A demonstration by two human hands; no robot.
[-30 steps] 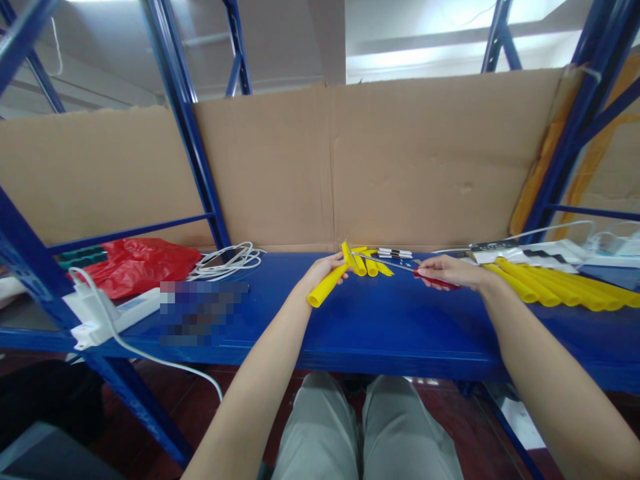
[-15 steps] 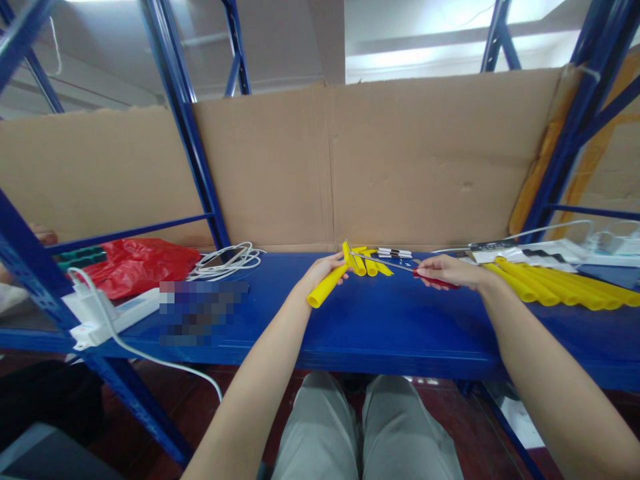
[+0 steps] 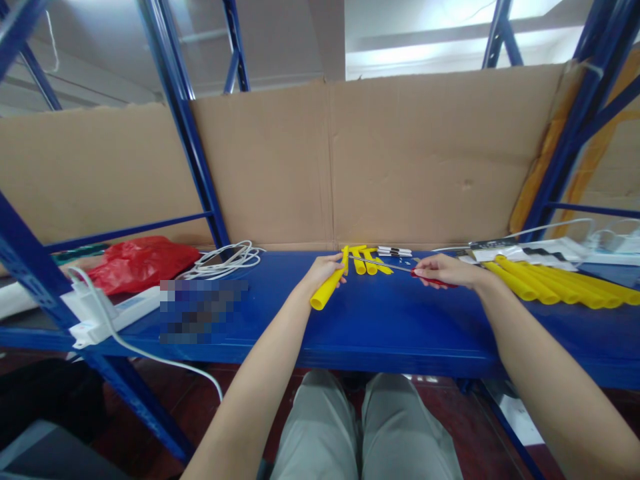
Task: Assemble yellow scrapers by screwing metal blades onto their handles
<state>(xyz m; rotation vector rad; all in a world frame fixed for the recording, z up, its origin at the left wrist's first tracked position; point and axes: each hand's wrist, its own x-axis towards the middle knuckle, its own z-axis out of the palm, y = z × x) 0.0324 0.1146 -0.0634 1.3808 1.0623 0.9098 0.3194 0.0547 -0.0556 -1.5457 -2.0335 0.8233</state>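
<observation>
My left hand [image 3: 325,270] is closed around a yellow T-shaped handle [image 3: 326,292], its round open end tilted down toward me. My right hand [image 3: 444,268] grips the red grip of a screwdriver [image 3: 434,282]. The screwdriver's long thin metal shaft points left, and its tip meets the crosspiece of the yellow handle; whether it touches a screw is too small to tell. Just behind lie more yellow T-shaped handles [image 3: 371,265], beside a few white sticks with black bands [image 3: 395,252] and tiny loose bits.
Several yellow tubes [image 3: 550,287] lie in a row on the right of the blue shelf [image 3: 380,327]. At left are a red plastic bag [image 3: 143,263], coiled white cable [image 3: 227,259] and a white power strip [image 3: 117,319]. Cardboard [image 3: 425,160] stands behind.
The yellow handle has turned a little in my left hand and its lower end has shifted slightly right. My right hand stays nearly in place. At far left, another person's hand has moved toward the red bag.
</observation>
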